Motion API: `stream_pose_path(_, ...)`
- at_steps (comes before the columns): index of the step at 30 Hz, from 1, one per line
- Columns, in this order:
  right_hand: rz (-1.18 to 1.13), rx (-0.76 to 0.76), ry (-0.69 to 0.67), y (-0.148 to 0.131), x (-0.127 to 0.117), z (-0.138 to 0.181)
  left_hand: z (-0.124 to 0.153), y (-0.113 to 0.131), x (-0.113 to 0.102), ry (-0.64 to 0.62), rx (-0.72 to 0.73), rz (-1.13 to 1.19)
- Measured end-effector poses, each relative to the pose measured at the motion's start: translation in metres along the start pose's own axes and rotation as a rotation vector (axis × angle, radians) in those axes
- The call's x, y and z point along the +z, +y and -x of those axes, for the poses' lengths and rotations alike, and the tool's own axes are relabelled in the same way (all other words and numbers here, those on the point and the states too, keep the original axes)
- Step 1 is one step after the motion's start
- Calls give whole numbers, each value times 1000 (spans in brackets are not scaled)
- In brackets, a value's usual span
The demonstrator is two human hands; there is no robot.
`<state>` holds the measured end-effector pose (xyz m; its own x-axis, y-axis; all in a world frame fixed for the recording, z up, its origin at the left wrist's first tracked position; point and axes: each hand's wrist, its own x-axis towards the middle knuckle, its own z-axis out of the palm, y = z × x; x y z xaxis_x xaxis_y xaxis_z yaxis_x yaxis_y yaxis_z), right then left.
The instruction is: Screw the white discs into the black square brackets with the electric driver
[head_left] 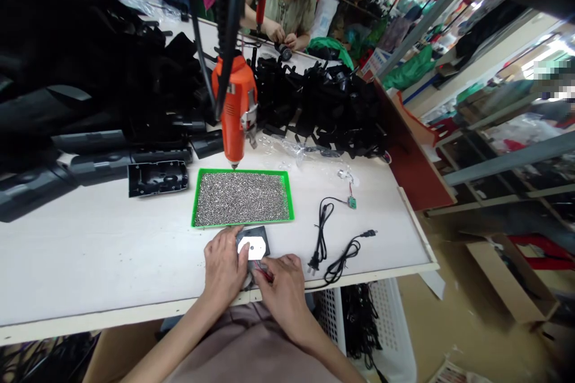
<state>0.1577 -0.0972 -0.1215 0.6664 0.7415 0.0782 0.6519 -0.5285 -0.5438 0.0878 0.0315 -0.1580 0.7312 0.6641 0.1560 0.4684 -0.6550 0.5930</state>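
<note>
Near the table's front edge, my left hand (224, 260) grips a dark, boxy part with a white plate (252, 248) on its top, the thumb lying against the plate. My right hand (284, 282) is closed at the near end of that part, fingertips on thin red wires (266, 273). What lies under the fingers is partly hidden. Just beyond my hands lies a green tray (291, 210) full of small metal screws. An orange electric screwdriver (234, 111) hangs tip down over the tray's far edge.
Black cords with plugs (321, 233) and a small green circuit board (351, 202) lie to the right. A black shell half (158, 178) is at left. Black parts (309, 96) pile up behind. A co-worker's hands (283, 36) work across the table. A white basket (395, 323) stands below.
</note>
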Motion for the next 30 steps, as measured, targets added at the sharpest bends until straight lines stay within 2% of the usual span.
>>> stream_pose_path(7, -80, -54, 69, 4, -4, -1, 5, -7, -4, -26, 34, 19)
stream_pose_path(13, -92, -84, 121, 4, -5, -3, 7, -9, -27, -101, 250, -62)
stream_pose_path(18, -128, -105, 180, -2, -9, -4, 1, -8, -34, -121, 401, -112)
stream_pose_path(21, -184, -83, 158, -7, -13, -5, 0, -8, -37, -89, 449, -126)
stream_pose_path(26, -327, -9, 32, -9, -13, -1, 1, -8, -39, 30, 475, -233)
stream_pose_path(28, -294, 60, 48, -7, -8, 0, 2, -8, -38, 31, 471, -238)
stream_pose_path(30, -188, 23, 86, -5, -3, 0, 1, -8, -38, 17, 467, -231)
